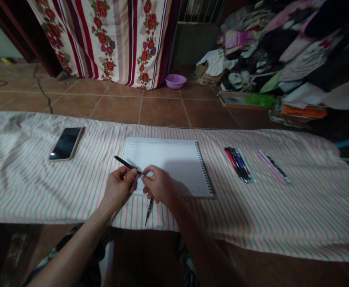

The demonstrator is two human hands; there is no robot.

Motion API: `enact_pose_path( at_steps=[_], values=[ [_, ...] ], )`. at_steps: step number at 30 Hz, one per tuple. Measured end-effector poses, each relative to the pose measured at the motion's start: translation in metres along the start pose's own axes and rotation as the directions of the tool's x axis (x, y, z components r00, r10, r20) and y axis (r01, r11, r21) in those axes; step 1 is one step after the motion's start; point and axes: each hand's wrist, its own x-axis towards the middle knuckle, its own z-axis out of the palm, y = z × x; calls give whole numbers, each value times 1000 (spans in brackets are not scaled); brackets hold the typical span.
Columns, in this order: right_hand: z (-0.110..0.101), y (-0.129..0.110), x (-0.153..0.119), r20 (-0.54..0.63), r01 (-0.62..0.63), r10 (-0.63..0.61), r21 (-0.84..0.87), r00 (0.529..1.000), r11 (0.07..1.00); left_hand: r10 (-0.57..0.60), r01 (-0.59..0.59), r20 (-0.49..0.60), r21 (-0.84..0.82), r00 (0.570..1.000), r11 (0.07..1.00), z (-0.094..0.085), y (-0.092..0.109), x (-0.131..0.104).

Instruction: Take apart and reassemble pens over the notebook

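Over the lower left of a spiral-bound notebook [168, 155], my left hand [120, 183] pinches a black pen [126, 162] that slants up to the left. The thumb and index finger of my right hand [159, 184] close at the pen's lower right end, meeting my left fingertips. From beneath my right hand a slim dark pen-like piece [149, 211] points down, its narrow tip over the striped cloth. Its upper part is hidden by the fingers. The notebook lies open on a mostly blank page with small print along its left and top edges.
A phone [66, 144] lies left on the striped cloth [102, 139]. Several pens [238, 165] sit together right of the notebook, with pink and black pens [273, 166] farther right. Beyond are a purple basin [176, 81], a floral curtain [108, 40] and piled clothes [296, 52].
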Motion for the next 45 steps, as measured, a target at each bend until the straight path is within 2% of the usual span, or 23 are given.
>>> enact_pose_path(
  at_steps=[8, 20, 34, 37, 40, 42, 45],
  values=[
    [-2, -4, -3, 25, 14, -14, 1, 1000, 1000, -28, 27, -56, -22, 998, 999, 0, 19, -1],
    [-6, -6, -5, 31, 7, -6, -23, 999, 1000, -23, 21, -40, -49, 999, 999, -4, 17, 2],
    [-22, -8, -11, 62, -68, 71, -48, 996, 997, -123, 119, -56, -81, 991, 990, -3, 27, 4],
    [-27, -7, -12, 45, -83, 85, -46, 995, 995, -104, 105, -32, 31, 994, 994, -6, 20, 8],
    [-32, -6, -11, 7, -87, 88, -34, 996, 996, -36, 46, -42, 286, 998, 957, -10, 9, 15],
    [-34, -4, -11, -16, -82, 81, -19, 997, 996, 41, -17, -39, 495, 998, 869, -11, 6, 19],
    [-36, -2, -10, -28, -69, 69, 18, 997, 997, 114, -74, -5, 733, 993, 676, -10, 10, 21]
  ],
)
